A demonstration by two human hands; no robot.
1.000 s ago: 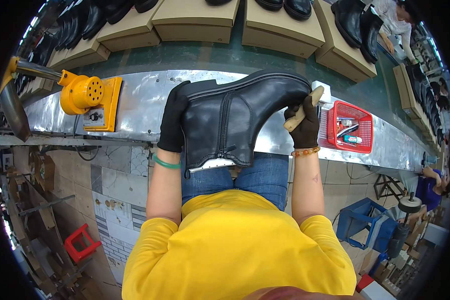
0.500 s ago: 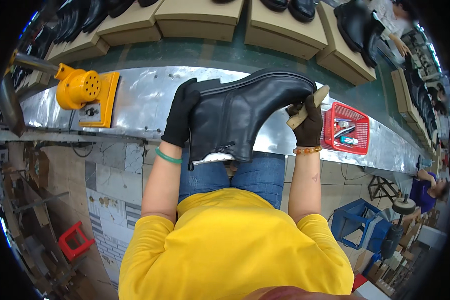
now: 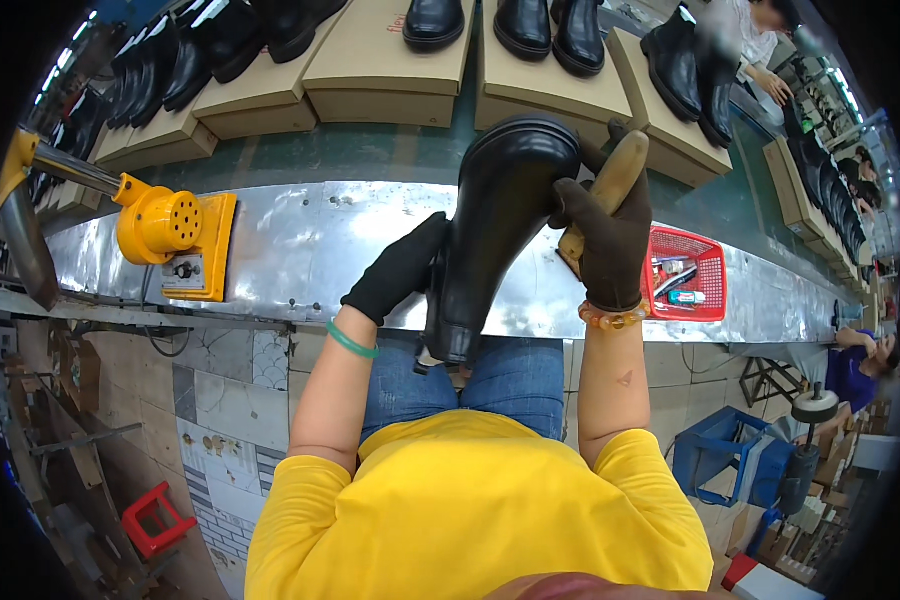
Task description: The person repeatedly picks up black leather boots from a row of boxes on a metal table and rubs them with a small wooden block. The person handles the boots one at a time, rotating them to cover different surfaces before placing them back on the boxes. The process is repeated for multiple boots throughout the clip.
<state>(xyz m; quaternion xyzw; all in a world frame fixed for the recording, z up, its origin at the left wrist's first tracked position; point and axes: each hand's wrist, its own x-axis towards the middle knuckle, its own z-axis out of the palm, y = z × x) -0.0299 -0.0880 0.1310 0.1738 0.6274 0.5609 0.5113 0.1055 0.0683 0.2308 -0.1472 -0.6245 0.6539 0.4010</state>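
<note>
A black leather ankle boot [image 3: 505, 215] is held up over the metal bench, its toe pointing away and its shaft opening near my lap. My left hand [image 3: 398, 272], in a black glove, is closed on the boot at its left side; part of the fingers is hidden behind it. Beside the toe, my right hand [image 3: 615, 245] in a dark brown glove grips a tan oblong tool [image 3: 622, 170], possibly of wood. Its working face is mostly hidden. Fingers of this hand are close to the boot's right side; contact is hard to make out.
A yellow machine [image 3: 175, 235] stands on the metal bench [image 3: 300, 240] at left. To the right is a red basket [image 3: 710, 285] holding small items. Along the far side, cardboard boxes [image 3: 385, 85] carry black boots. Another person's hand [image 3: 770, 85] shows at far right.
The boot has turned from lying sideways to pointing its toe away, and its upper now faces me more. My right hand with the tan tool has shifted slightly left.
</note>
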